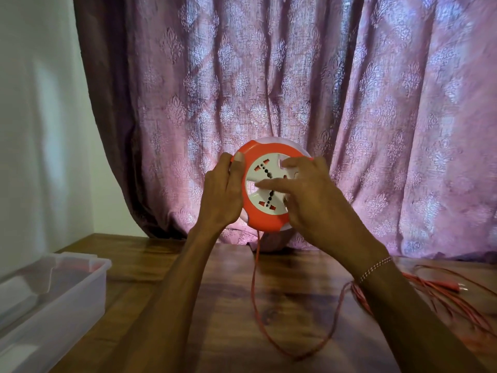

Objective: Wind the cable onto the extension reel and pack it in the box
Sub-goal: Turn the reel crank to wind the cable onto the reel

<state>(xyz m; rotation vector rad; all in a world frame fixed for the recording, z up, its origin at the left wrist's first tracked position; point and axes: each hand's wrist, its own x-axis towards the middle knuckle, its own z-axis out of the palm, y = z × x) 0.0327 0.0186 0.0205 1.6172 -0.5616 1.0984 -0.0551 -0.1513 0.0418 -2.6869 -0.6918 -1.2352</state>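
both forearms reach forward and up from the bottom of the view, holding the reel (266, 184) in the air above the worktop (228, 305), in front of the curtain (269, 76). the reel is round, with an orange ring around a white socket face that is turned toward the camera and tilted a little.

the left hand (224, 189) is at the reel's left edge, wrist bent back, palm against the rim. its thumb lies on the front of the orange ring near the top left, and the other fingers wrap behind the reel out of sight, so this grip is clamped on the reel.

the right hand (309, 195) comes in from the reel's right side and covers much of the right half of the face. its fingers (271, 183) are spread and blurred, stretched across the white centre with the tips near the middle of the socket cross. whether this hand is gripping a knob or only pressing on the face, i cannot tell. a beaded band (375, 269) sits on the right wrist.

the cable (254, 286) is thin and red. it drops from the bottom of the reel to the worktop, curves in a loose loop below the reel, then rises toward the right forearm and passes behind it. right of the reel and lower, more cable lies in loose strands on the worktop, with the plug (454, 286) among them.

the box (53, 292) is clear plastic, open, and stands on the worktop well to the left of the reel and lower.
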